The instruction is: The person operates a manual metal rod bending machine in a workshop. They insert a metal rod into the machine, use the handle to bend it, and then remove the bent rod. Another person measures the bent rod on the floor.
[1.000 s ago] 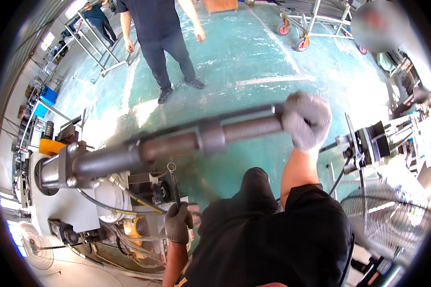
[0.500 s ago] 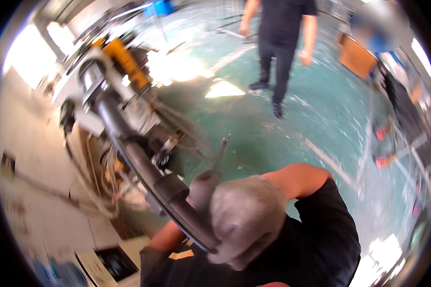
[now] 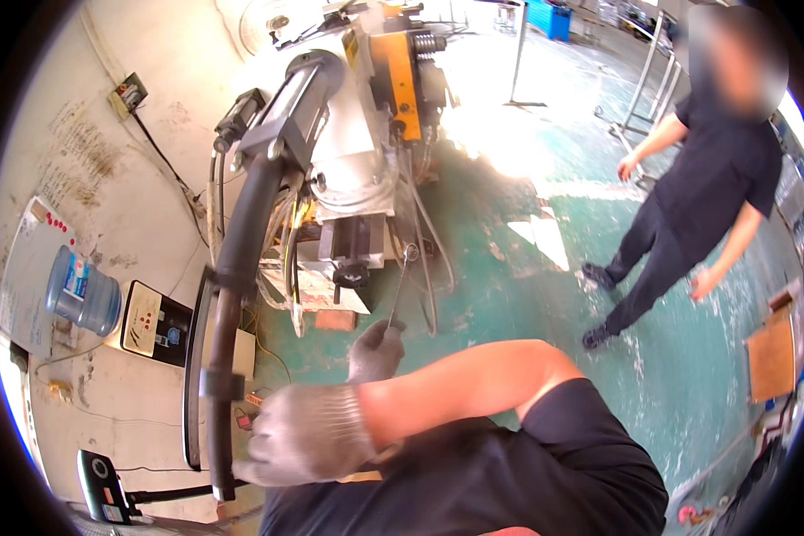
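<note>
In my gloved left hand [image 3: 375, 351] is a long metal wrench [image 3: 401, 284]. Its ring end points up and away, over the floor beside the machine. My right forearm crosses in front of the left one and hides it. My right hand [image 3: 308, 435], in a grey knit glove, is beside the lower end of a thick dark tube [image 3: 241, 241]. The right fingers are bent and slightly blurred. Whatever they hold is hidden from view. The tube slopes up to a white and yellow machine [image 3: 353, 143] with hoses and a dark vise-like block [image 3: 357, 250].
Another person [image 3: 688, 196] stands on the green floor [image 3: 509, 304] at the right. Along the left wall are a water dispenser [image 3: 143, 322] with a blue bottle [image 3: 85, 290] and a whiteboard [image 3: 29, 286]. A brown board [image 3: 771, 357] stands far right, a blue cabinet [image 3: 549, 20] at the back.
The view has swung left, so the machine and the other person appear further right. My right hand has moved left, alongside the tube's lower end. The left hand and wrench now show more clearly.
</note>
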The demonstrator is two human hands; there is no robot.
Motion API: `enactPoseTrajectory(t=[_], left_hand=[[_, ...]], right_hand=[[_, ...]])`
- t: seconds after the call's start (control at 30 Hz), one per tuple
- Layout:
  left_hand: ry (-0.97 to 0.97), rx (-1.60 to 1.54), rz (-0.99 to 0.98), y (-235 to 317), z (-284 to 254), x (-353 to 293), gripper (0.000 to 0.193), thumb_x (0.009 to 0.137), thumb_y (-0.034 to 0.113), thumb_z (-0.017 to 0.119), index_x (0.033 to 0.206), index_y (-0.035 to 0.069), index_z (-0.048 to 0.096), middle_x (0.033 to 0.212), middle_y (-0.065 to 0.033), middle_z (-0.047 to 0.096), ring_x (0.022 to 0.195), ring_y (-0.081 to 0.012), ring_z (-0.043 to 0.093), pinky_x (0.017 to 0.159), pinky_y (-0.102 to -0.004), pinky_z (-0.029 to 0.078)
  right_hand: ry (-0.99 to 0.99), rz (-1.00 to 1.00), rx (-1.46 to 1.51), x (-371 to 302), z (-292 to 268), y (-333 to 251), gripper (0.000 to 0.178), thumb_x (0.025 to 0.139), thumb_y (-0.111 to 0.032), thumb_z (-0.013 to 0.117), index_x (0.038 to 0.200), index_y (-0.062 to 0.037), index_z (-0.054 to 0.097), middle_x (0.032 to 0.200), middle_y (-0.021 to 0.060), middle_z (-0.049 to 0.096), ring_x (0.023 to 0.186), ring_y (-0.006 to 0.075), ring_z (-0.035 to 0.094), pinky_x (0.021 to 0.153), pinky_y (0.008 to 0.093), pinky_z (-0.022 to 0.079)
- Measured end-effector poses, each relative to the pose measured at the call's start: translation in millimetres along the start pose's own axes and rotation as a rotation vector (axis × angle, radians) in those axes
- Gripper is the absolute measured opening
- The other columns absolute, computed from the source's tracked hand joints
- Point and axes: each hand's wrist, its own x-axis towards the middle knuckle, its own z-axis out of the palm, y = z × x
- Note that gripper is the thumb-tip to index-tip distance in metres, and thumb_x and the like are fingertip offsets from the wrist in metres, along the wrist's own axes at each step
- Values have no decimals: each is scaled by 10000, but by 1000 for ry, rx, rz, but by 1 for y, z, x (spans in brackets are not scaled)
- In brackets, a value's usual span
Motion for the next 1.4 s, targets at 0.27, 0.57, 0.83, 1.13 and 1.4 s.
enactPoseTrajectory(t=[0.27, 0.57, 0.83, 1.13, 1.4], left_hand=[[171, -35, 460, 186, 124, 78, 245, 1121, 226, 647, 1253, 30, 713, 833, 35, 617, 679, -38, 513, 581, -231, 401], [902, 337, 853, 419, 125, 228, 298, 1068, 256, 638, 1165, 31, 808, 978, -136, 815, 883, -260, 755, 829, -380, 576], [1184, 770, 554, 559, -11, 355, 293, 991, 361, 666, 1183, 200, 817, 1140, -143, 820, 1056, -361, 778, 939, -451, 601], [1194, 962, 196, 595, -104, 514, 326, 968, 271, 625, 1226, 230, 820, 1286, -150, 788, 1228, -375, 737, 1058, -455, 575], [1216, 940, 222, 560, -110, 548, 241, 941, 214, 704, 1109, 118, 848, 1104, -182, 808, 1089, -357, 765, 986, -423, 583]], right_hand=[[448, 854, -492, -248, -265, 62, 164, 916, -116, 781, 1078, -95, 792, 950, 113, 801, 818, 230, 778, 771, 379, 630], [459, 1097, -216, -311, -416, 206, 200, 973, -179, 792, 1091, -18, 805, 1006, 169, 811, 875, 248, 802, 815, 345, 626], [242, 830, -378, -238, -506, 488, 296, 997, -364, 760, 1130, -105, 817, 1051, 144, 816, 978, 313, 792, 895, 389, 616], [-39, 804, -401, -129, -556, 773, 390, 957, -425, 697, 1180, -132, 827, 1155, 149, 815, 1080, 337, 766, 1027, 410, 577], [-484, 834, -399, -36, -477, 1001, 639, 992, -554, 661, 1423, -89, 731, 1433, 169, 737, 1286, 375, 710, 1122, 492, 539]])
